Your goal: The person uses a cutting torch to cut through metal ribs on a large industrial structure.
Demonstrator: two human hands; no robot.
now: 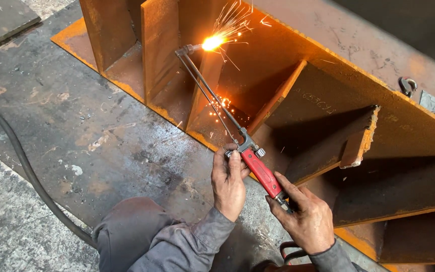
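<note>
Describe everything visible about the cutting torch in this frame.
The cutting torch has a red handle, a metal valve block and thin parallel tubes running up to a bent tip, lit and throwing sparks against a rusty steel plate. The left hand grips it at the valve block; the right hand holds the handle's rear end.

head cam only | sits on your head, pitched steeply down and forward | close range: your left hand (229, 184) and right hand (305, 219) fill lower centre, knee at bottom edge | far end of frame reaches rusty steel beam (328, 100) and concrete floor (51, 116) | no second view to overlap
</note>
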